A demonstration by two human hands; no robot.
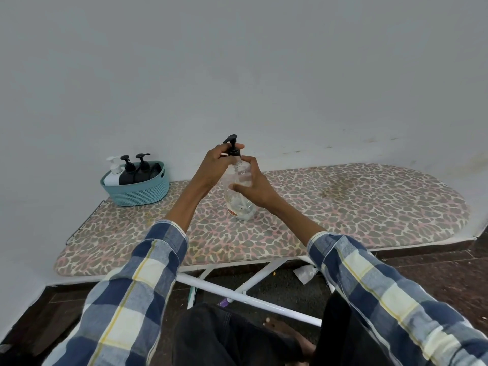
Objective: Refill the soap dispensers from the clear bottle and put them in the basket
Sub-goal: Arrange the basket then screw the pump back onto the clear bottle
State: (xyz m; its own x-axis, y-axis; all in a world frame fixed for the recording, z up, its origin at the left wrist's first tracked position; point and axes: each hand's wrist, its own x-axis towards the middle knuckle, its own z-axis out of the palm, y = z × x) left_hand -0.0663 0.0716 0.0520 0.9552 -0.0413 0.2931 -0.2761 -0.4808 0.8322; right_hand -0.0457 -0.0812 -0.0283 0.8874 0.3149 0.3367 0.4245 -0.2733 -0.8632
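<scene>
Clear bottle [239,191] upright in curled right hand [253,186], left hand [219,161] pinching its black pump [233,146].

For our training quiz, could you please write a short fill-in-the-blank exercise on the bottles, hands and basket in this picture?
1. The left hand grips the black ____ on top of the clear bottle.
2. The right hand holds the clear bottle's ____.
3. The teal basket holds one white dispenser and ____ black dispensers.
4. The clear bottle stands on the ____-print ironing board.

Missing words: pump; body; two; leopard
</scene>
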